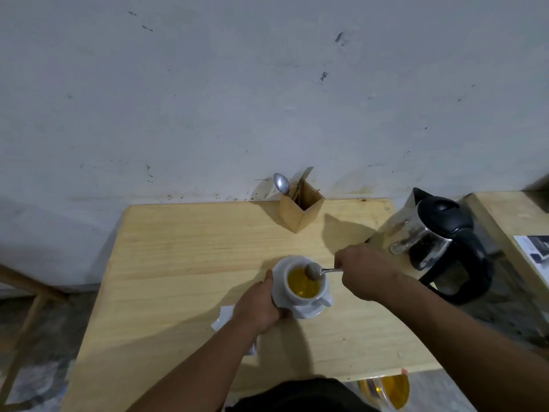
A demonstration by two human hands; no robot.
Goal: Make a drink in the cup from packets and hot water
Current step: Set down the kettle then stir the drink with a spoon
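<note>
White ceramic cup (306,288): stood on a round white saucer (309,311) near the middle of the pale wooden table (184,263); filled with yellow-orange liquid, so it is judged heavy, hot, rigid and breakable.
Hold point: the small handle at the near right of the cup is judged best; the glazed wall is probably slippery.
Left hand (260,304): fingers curled around the saucer's left rim, steadying it.
Right hand (367,270): fingers pinched on the thin stem of a metal spoon (316,271), its bowl held over the liquid.
White torn packets (222,318): partly hidden under the left wrist; light and limp.
Steel kettle with black handle (436,242): far right, apart from the cup.
</note>
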